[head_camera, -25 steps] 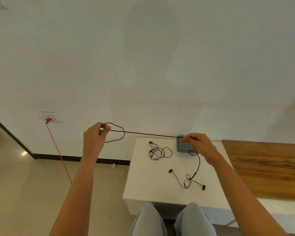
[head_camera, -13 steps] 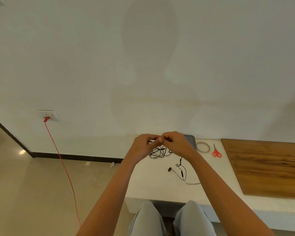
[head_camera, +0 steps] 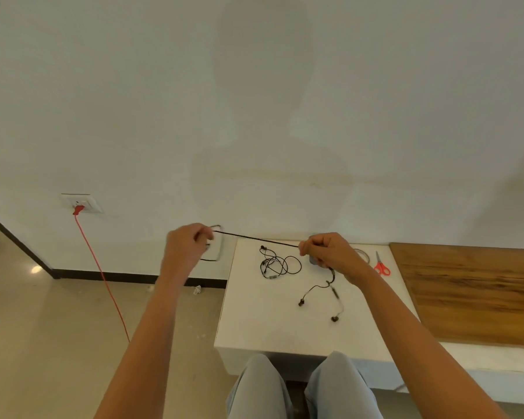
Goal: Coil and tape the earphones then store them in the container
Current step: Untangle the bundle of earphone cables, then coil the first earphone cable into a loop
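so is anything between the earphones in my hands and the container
Nothing visible does. The earphone cable runs taut from left hand to right hand; the grey container sits just behind the right hand, mostly hidden.

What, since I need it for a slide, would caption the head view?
Left hand and right hand hold an earphone cable taut near a tangled second pair on the white table.
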The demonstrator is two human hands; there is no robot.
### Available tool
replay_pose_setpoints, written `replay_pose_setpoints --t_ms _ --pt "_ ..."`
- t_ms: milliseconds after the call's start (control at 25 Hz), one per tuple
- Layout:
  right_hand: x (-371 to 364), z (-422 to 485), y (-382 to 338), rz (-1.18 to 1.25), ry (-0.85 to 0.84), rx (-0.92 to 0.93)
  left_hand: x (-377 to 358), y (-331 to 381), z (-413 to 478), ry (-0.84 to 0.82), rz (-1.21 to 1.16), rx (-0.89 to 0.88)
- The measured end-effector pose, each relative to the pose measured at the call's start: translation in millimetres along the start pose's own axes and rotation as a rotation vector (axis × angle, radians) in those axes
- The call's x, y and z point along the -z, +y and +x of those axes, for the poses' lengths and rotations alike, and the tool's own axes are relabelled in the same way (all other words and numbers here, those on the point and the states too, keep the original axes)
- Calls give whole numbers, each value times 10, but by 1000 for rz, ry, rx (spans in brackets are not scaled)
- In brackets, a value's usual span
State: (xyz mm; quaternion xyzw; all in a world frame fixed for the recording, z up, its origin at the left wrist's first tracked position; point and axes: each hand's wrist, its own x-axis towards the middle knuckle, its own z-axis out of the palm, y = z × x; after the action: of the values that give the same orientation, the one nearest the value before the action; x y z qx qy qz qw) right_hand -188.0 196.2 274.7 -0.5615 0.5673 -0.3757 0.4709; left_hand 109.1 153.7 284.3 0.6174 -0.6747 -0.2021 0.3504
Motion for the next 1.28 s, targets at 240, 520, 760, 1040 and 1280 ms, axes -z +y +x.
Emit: replay_pose_setpoints --t_ms 240,520,760,1040,1280 --pt "116 32 137 -101 -48 -36 151 -322 70 361 63 64" --pt "2 8 353 -249 -7 -59 121 -68 81 507 -63 133" --pt "-222 40 191 -10 30 10 -385 366 -14 -17 -311 284" --pt "-414 37 7 104 9 22 -914 589 -179 -287 -488 328" --pt "-490 4 -9 260 73 -1 -866 687 -136 -168 -529 272"
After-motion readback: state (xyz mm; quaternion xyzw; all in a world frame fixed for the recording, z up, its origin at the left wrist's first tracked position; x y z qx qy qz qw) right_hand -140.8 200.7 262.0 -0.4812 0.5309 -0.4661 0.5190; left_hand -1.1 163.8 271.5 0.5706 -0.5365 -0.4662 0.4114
